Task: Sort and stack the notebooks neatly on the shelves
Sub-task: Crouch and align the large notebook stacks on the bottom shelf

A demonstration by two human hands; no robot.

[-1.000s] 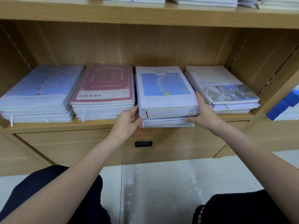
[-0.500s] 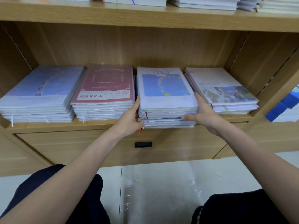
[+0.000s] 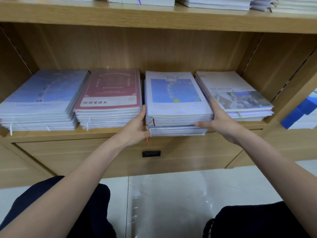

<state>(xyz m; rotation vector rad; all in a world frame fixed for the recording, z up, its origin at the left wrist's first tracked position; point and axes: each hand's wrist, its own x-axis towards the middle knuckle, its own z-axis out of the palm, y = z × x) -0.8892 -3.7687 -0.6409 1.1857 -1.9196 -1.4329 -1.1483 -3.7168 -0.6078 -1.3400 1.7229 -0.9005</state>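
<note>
Four stacks of notebooks lie side by side on the wooden shelf (image 3: 106, 133). The third stack (image 3: 176, 93) has a blue picture on its white top cover, and its lowest books jut a little past the shelf's front edge. My left hand (image 3: 135, 126) lies flat against this stack's left side, fingers reaching up between it and the red-covered stack (image 3: 109, 93). On the stack's right side rests my right hand (image 3: 221, 121), fingers straight along the edge and thumb laid across the front. A pale blue stack (image 3: 39, 97) is far left, and a photo-covered stack (image 3: 236, 93) far right.
The upper shelf (image 3: 154, 16) carries more notebook piles. Below the stacks is a drawer front with a small black handle (image 3: 151, 154). Blue boxes (image 3: 298, 114) sit in the neighbouring bay at right. My knees and a shiny white floor (image 3: 171, 203) are below.
My left hand has slid from the stack's front corner up along its left side, fingers straightening. My right thumb has stretched further across the front. The stacks have stayed in place.
</note>
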